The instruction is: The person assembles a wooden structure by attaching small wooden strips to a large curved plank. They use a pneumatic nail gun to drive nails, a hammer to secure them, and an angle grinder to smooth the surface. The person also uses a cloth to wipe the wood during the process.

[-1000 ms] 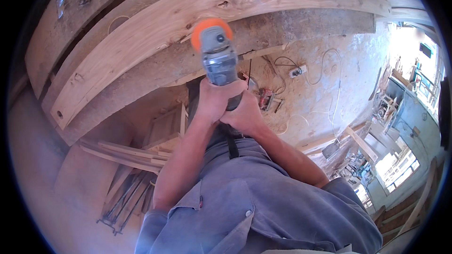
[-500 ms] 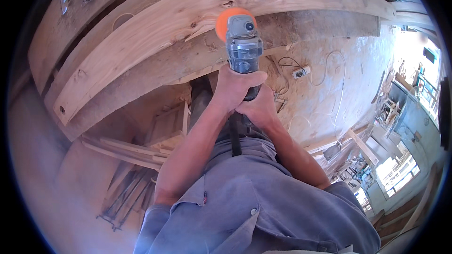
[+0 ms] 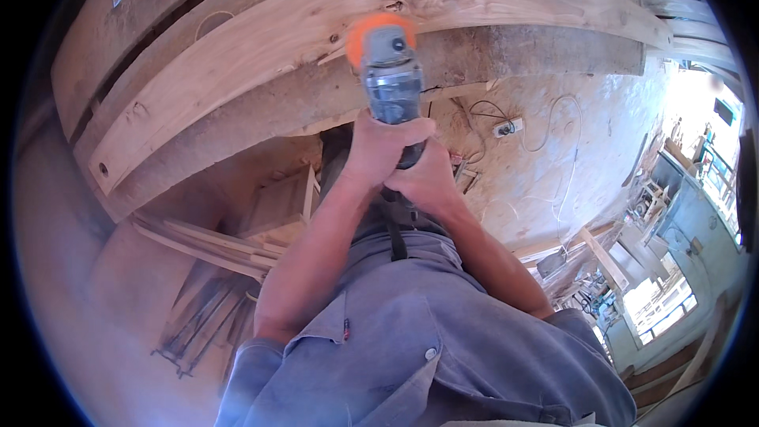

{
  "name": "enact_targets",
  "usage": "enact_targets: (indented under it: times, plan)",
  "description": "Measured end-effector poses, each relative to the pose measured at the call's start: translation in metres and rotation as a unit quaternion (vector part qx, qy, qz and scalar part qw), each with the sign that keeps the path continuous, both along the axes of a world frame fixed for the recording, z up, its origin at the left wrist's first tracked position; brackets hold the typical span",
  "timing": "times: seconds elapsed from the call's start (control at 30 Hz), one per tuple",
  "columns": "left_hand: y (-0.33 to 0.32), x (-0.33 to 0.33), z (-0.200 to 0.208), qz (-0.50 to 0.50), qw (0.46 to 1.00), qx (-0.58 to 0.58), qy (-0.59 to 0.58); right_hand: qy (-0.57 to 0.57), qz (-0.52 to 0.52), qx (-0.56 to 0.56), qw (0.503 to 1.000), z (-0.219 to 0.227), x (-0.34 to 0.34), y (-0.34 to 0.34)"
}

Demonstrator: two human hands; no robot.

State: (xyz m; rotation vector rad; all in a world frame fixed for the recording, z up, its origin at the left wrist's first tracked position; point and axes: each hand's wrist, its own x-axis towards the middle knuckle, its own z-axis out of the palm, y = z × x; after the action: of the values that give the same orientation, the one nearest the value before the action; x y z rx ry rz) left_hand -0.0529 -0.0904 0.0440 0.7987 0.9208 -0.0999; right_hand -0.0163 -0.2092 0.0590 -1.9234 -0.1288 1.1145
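Both my hands grip an angle grinder with a grey head and dark body. My left hand wraps round its body, thumb across the top. Just behind, my right hand is closed round the rear of the handle, its fingers partly hidden. An orange disc, blurred at its edge, lies at the near edge of a long pale wooden plank with dark knots. From this angle I cannot tell whether disc and wood touch. The plank rests on a wider, dusty board.
On the floor to the right lies a white power socket block with a cable trailing from it. Wood strips and several metal clamps are at the lower left. Farther right are a cluttered bench area and a bright doorway.
The grinder and both hands have shifted slightly left along the plank's near edge. My grip is the same.
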Motion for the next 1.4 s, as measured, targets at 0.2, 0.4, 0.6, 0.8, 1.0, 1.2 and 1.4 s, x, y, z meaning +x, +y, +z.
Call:
enact_targets:
  times: [0.2,0.4,0.6,0.8,1.0,1.2,1.4]
  plan:
    - [0.003,-0.002,0.0,0.042,0.999,-0.003,-0.024,0.01,0.031,-0.051,0.998,0.007,0.004,0.008]
    - [0.017,-0.005,0.007,0.03,0.999,-0.034,0.012,0.017,0.03,-0.021,0.999,0.0,0.0,0.014]
    - [0.001,-0.004,-0.008,0.037,0.999,-0.021,-0.032,0.014,0.025,-0.029,0.999,0.002,0.003,0.006]
    - [0.018,-0.027,-0.002,0.072,0.997,-0.03,-0.011,0.019,0.034,-0.019,0.999,0.006,-0.011,0.027]
    - [0.007,0.001,-0.003,0.008,1.0,-0.012,-0.016,-0.074,0.013,-0.03,0.997,-0.004,-0.001,0.005]
    - [-0.001,0.031,0.008,-0.088,0.994,0.003,-0.066,-0.031,-0.077,0.009,0.997,0.008,0.014,-0.009]
    - [-0.007,0.018,0.007,0.028,0.952,-0.256,-0.164,0.134,-0.145,0.128,0.972,0.023,0.02,-0.03]
